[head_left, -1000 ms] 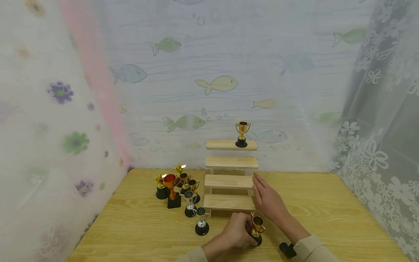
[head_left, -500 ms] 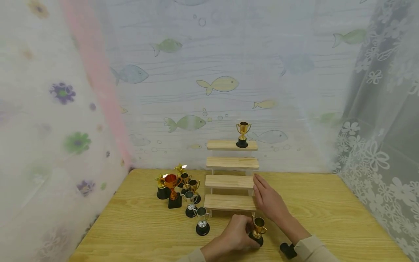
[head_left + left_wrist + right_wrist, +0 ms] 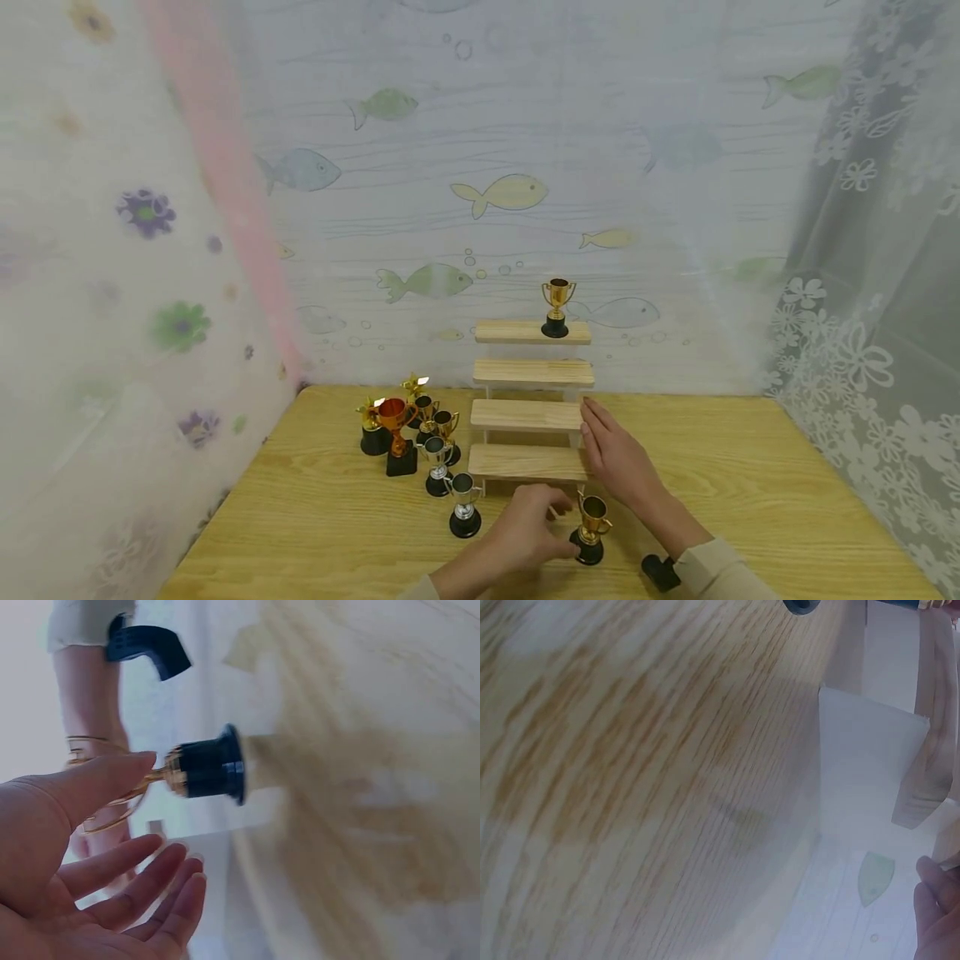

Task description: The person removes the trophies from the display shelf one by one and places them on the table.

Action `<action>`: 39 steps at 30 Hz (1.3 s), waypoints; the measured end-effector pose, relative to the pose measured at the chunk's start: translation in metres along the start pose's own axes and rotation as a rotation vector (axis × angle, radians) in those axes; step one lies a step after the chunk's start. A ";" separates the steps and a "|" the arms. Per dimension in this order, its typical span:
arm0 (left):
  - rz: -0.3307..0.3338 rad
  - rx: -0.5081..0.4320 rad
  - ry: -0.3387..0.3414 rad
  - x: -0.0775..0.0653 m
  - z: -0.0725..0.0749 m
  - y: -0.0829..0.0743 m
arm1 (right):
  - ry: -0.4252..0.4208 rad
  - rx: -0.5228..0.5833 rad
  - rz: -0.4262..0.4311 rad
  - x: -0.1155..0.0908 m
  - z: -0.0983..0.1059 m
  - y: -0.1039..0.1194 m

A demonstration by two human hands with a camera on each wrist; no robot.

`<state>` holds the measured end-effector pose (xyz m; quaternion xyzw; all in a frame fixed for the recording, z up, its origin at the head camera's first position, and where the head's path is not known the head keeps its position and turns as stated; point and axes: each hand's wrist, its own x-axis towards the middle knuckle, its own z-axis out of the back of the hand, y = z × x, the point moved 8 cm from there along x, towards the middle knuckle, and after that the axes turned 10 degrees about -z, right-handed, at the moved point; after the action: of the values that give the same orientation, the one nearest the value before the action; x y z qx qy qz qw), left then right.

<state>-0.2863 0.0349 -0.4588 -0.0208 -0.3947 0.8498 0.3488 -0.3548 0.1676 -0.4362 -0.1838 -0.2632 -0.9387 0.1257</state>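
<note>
A small gold trophy cup (image 3: 592, 517) on a round black base stands upright on the table. Just left of it is my left hand (image 3: 525, 529), thumb and fingers spread apart. The left wrist view has the thumb of this hand (image 3: 112, 862) overlapping the trophy's stem, above its black base (image 3: 210, 766). My right hand (image 3: 618, 454) lies with straight fingers along the right side of a tiered wooden display stand (image 3: 525, 414); its fingertips (image 3: 930, 900) show at the edge of the right wrist view. Another gold trophy cup (image 3: 557, 307) stands on the top tier.
Left of the stand are two silver trophy cups (image 3: 463, 504), a bronze-red cup (image 3: 396, 429) on a square base, smaller gold cups (image 3: 444, 427) and gold star trophies (image 3: 372, 433). A dark wrist-camera mount (image 3: 660, 573) sits by the right sleeve. A fish-patterned curtain (image 3: 502, 192) hangs behind the table.
My left hand has let go of the gold trophy cup and drawn back to the left, its fingers opening. The trophy stays standing on the table, and the right hand keeps its place.
</note>
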 end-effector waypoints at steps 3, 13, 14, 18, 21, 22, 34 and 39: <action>0.003 0.018 -0.004 -0.002 0.009 -0.007 | 0.000 -0.002 -0.004 0.000 -0.001 -0.001; -0.044 0.136 -0.053 -0.005 0.041 -0.031 | 0.006 -0.003 -0.013 0.000 -0.003 -0.005; -0.049 0.145 -0.061 -0.005 0.044 -0.032 | 0.006 -0.003 -0.013 0.000 -0.003 -0.004; -0.033 0.146 -0.096 -0.001 0.056 -0.034 | 0.003 -0.004 -0.005 0.001 -0.002 -0.004; -0.024 0.144 -0.116 0.002 0.066 -0.034 | 0.004 -0.005 -0.006 0.001 -0.003 -0.004; -0.027 0.145 -0.124 0.003 0.069 -0.034 | 0.005 -0.006 -0.007 0.001 -0.003 -0.004; -0.060 0.110 -0.260 0.010 0.096 -0.040 | 0.000 0.005 -0.001 0.001 -0.004 -0.004; -0.080 0.113 -0.306 0.013 0.107 -0.043 | -0.002 -0.012 0.005 0.001 -0.003 -0.004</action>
<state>-0.3043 -0.0080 -0.3529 0.1444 -0.3953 0.8492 0.3189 -0.3577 0.1691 -0.4397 -0.1864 -0.2572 -0.9397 0.1268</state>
